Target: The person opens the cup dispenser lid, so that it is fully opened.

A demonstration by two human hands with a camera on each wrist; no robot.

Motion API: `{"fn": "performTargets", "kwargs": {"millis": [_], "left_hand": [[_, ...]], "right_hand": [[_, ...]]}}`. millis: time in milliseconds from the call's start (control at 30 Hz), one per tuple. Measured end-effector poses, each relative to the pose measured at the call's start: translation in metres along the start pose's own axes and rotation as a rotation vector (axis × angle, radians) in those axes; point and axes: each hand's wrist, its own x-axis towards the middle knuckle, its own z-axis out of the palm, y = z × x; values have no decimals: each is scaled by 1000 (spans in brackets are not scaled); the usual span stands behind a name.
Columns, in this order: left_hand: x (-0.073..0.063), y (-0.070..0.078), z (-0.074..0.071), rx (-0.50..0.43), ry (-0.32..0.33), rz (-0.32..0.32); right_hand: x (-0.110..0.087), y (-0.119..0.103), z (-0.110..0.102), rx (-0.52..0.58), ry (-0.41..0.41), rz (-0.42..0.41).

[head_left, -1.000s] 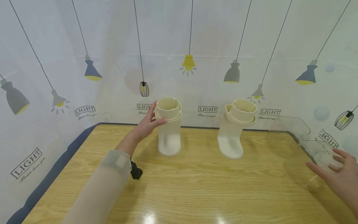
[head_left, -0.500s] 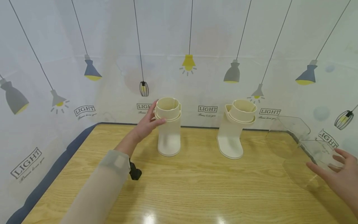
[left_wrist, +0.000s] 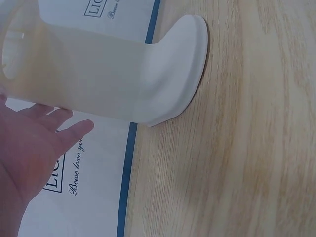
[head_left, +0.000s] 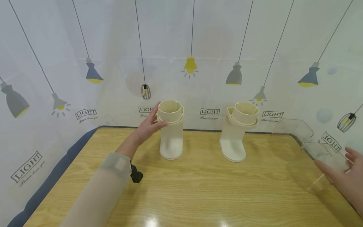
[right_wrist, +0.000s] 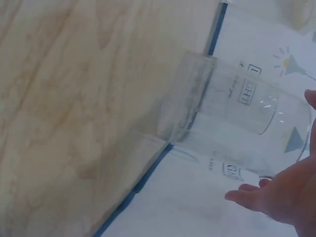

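A cream stand with a round cup-like top (head_left: 171, 140) stands upright on the table at centre left in the head view. My left hand (head_left: 145, 128) rests against the left side of its top, thumb across the front and fingers toward the back. In the left wrist view, the fingers of my left hand (left_wrist: 37, 143) lie along the stand's side (left_wrist: 98, 74). At the right edge of the head view, my right hand (head_left: 347, 179) is spread beside a clear see-through container (head_left: 306, 170). The right wrist view shows straight fingers near this container (right_wrist: 237, 108).
A matching cream stand (head_left: 233, 142) stands to the right of the first one. Behind the front clear container is another clear piece (head_left: 292, 137), hard to see against the background. A lamp-printed cloth (head_left: 212, 37) hangs behind the wooden table (head_left: 198, 189).
My right hand has shifted slightly right, and its fingers sit a little farther from the clear container. The left hand and both cream stands have stayed in place.
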Motion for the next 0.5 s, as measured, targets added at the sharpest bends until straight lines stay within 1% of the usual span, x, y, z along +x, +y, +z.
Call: {"fn": "performTargets", "kwargs": {"millis": [100, 167, 233, 300, 367, 400, 500], "left_hand": [[-2, 0, -1, 3, 9, -5], [-6, -2, -4, 19, 29, -12], [-13, -3, -9, 49, 61, -13], [-22, -3, -14, 89, 100, -1], [-32, 0, -17, 120, 133, 30], [-38, 3, -18, 129, 147, 51], [-57, 13, -18, 135, 167, 116]], "right_hand": [[-6, -14, -3, 26, 54, -30], [-12, -24, -2, 61, 94, -80], [-19, -36, -1, 91, 126, -148], [-26, -49, 1, 115, 148, -229], [-33, -61, 0, 111, 156, -331], [-35, -68, 0, 130, 161, -383], [-42, -85, 2, 119, 117, -539]]}}
